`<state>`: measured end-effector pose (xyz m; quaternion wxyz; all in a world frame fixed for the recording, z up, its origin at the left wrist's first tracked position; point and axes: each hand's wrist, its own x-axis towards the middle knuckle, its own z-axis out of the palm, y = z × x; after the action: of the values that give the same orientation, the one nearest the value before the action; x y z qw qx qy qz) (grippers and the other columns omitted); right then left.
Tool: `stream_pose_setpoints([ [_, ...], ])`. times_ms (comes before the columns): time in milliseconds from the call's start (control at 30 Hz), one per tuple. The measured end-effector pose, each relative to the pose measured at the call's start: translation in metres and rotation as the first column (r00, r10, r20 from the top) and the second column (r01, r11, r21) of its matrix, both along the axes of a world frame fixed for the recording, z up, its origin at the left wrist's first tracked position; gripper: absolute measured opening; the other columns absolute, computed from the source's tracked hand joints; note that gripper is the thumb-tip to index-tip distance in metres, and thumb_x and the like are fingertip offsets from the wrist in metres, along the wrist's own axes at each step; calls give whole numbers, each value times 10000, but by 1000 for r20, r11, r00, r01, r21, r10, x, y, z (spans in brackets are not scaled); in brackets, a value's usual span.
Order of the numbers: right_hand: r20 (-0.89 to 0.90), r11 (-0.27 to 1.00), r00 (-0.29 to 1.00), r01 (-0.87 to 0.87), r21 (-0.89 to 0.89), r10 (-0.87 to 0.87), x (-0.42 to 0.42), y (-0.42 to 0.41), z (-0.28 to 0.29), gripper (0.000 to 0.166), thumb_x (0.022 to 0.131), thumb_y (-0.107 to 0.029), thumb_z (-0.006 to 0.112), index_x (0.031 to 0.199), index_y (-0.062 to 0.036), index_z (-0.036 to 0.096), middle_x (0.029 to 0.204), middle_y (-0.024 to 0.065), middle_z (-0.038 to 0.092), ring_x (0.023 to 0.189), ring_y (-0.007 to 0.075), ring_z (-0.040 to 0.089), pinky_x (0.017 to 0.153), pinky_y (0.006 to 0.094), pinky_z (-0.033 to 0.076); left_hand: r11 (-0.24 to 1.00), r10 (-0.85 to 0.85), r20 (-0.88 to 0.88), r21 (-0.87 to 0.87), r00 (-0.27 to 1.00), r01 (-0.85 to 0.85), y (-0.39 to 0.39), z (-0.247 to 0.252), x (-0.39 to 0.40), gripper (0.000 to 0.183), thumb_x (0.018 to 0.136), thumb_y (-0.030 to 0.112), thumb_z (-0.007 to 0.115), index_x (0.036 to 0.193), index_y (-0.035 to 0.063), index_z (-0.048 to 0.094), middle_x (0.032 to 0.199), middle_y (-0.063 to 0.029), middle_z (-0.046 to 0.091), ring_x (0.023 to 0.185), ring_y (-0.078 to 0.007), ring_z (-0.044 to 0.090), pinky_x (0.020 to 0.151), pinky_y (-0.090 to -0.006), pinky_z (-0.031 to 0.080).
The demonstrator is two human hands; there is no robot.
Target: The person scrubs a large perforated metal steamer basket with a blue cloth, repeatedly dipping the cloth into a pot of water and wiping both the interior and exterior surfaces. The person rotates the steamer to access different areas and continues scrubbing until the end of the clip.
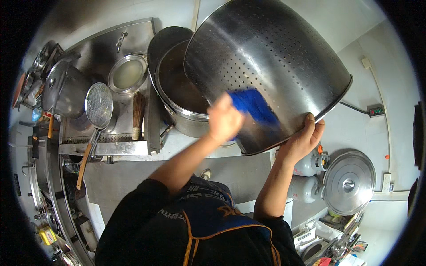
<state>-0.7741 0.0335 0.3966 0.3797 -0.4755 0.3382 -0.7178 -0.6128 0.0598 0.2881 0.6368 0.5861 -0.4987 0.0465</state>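
Note:
A large perforated stainless-steel stockpot basket (266, 66) is held up and tilted above a big stockpot (193, 124). My right hand (303, 139) grips the basket's rolled rim at the lower right, thumb on the outer wall. My left hand (226, 119), blurred, is closed on a blue cloth (254, 106), which lies against the outer wall just below the rows of holes. Dark liquid (181, 81) shows inside the stockpot, partly hidden behind the basket. The far side and inside of the basket are out of sight.
Left, a steel wok range (100, 146) carries a mesh skimmer (99, 104), a bamboo brush (137, 114) and a bowl of cloudy liquid (128, 74). Gas cylinders (303, 189) and a round steel lid (347, 183) stand at right. A grey mat (123, 189) covers the floor.

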Motion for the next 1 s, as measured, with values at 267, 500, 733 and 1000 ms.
stream_pose_setpoints([
  [267,49,999,999,-4,-46,6,7,-16,-7,112,995,-68,543,1098,-30,568,919,7,606,840,76,535,789,239,428,999,-48,106,1,993,48,-7,10,2,311,893,226,732,1142,41,708,780,-82,555,695,-251,587,674,-354,509],
  [500,-42,997,999,-11,-77,8,-4,-24,-5,116,1006,-88,561,1089,-6,564,981,17,597,888,77,508,803,231,402,975,134,-2,177,991,-131,-64,69,88,550,967,425,608,1367,51,563,1089,-227,657,1013,-394,653,853,-438,523],
  [733,-38,994,999,-22,-111,18,-4,-27,-6,110,1007,-77,558,1099,-17,549,976,4,573,878,67,481,809,223,389,965,-55,80,260,995,32,-71,83,78,652,894,482,695,1289,-22,575,1185,-254,628,1129,-420,615,945,-439,497],
  [1000,-91,992,996,-30,-125,18,-6,-27,-11,149,1012,-63,557,1152,-15,538,995,-6,565,846,44,469,742,204,386,926,-233,-89,283,968,249,-69,84,86,599,911,349,722,1295,-82,563,1226,-290,643,1180,-361,631,1015,-393,476],
])
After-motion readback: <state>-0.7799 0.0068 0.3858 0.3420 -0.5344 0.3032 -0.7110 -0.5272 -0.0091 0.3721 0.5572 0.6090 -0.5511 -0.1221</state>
